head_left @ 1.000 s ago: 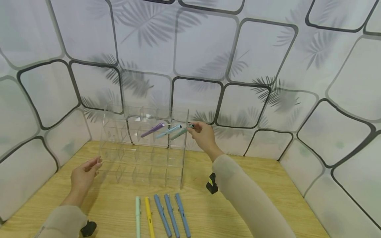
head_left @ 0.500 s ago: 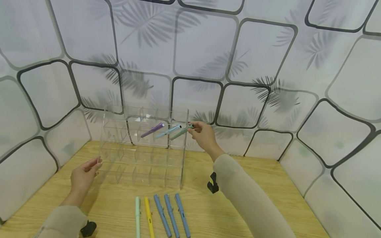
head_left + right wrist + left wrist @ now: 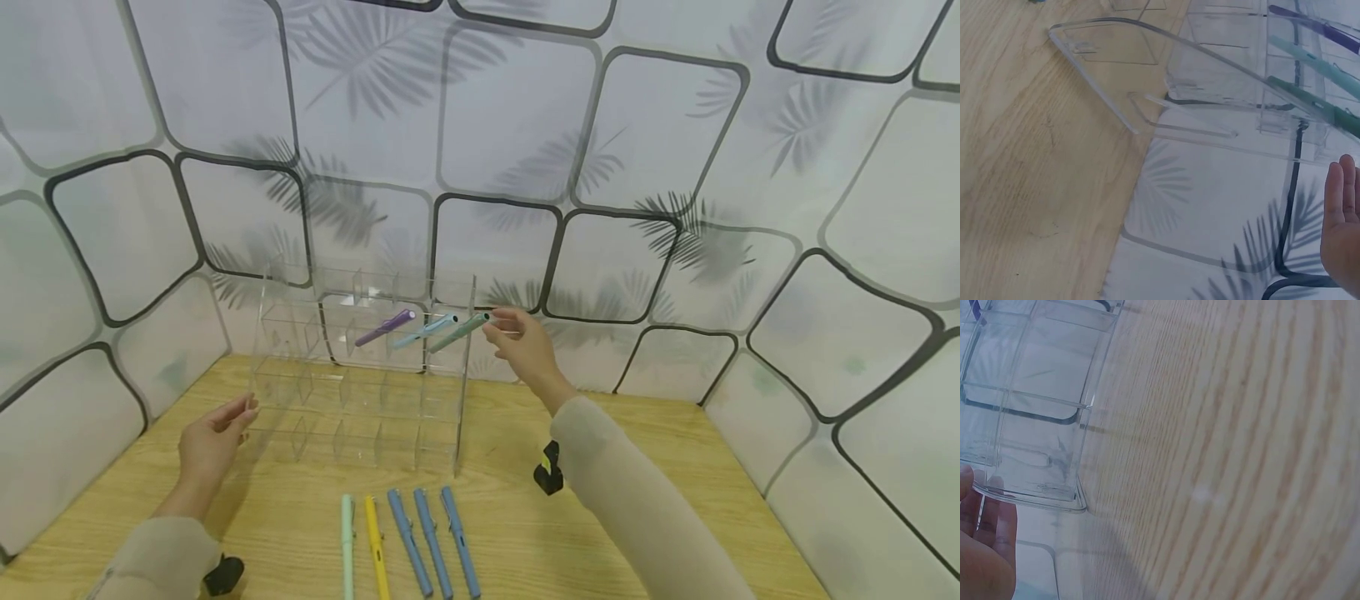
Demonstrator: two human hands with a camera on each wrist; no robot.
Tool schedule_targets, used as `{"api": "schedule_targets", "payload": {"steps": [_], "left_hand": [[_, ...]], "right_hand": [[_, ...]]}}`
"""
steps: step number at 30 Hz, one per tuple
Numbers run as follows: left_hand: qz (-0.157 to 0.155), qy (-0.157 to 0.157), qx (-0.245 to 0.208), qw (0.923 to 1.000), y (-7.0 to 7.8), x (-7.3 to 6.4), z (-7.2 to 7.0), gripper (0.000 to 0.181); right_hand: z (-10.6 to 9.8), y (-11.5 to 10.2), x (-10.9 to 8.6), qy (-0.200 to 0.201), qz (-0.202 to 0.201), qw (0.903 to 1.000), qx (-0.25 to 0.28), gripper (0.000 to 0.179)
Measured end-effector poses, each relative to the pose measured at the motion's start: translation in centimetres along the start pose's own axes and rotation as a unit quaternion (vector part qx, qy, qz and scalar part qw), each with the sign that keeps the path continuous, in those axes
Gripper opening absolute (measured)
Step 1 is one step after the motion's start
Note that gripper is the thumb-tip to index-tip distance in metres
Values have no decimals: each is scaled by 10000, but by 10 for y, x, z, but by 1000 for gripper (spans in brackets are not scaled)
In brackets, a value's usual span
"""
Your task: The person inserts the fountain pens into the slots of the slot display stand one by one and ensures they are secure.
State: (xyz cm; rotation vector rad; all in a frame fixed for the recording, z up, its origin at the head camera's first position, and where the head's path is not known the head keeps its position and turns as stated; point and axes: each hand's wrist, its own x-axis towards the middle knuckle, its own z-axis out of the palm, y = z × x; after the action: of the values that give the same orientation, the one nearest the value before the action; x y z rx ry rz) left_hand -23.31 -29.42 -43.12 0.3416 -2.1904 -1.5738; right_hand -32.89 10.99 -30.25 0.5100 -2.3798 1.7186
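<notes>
A clear acrylic pen stand with stepped, divided rows stands on the table. In one of its upper rows lie a purple pen, a light blue pen and a dark green pen, all slanting. My right hand is just right of the green pen's end, its fingers parted from it and holding nothing. In the right wrist view the fingers look straight. My left hand pinches the stand's left side edge, which the left wrist view shows between thumb and fingers.
Before the stand lie a mint green pen, a yellow pen and several blue pens in a row on the wooden table. A patterned curtain surrounds the table at the back and sides.
My right hand has let go of the dark green pen and drawn slightly to the right. The pen stays in the stand. My left hand has not moved.
</notes>
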Motion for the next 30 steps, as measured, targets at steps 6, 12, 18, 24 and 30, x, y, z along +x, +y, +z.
{"api": "schedule_targets", "payload": {"steps": [6,12,18,24,30], "left_hand": [[-79,0,19,10000,0,0,0,49],[-99,-40,60,9999,2,-2,0,49],[-138,-15,-48,9999,3,-1,0,48],[-158,4,-77,9998,2,0,0,48],[-174,-5,-59,9998,2,0,0,50]], "right_hand": [[-8,16,-9,210,318,9992,120,41],[-10,37,-27,422,732,9960,279,40],[-5,63,-50,436,1125,9925,218,42],[1,84,-76,197,1307,9912,92,44],[8,97,-102,-227,1439,9890,239,53]]}}
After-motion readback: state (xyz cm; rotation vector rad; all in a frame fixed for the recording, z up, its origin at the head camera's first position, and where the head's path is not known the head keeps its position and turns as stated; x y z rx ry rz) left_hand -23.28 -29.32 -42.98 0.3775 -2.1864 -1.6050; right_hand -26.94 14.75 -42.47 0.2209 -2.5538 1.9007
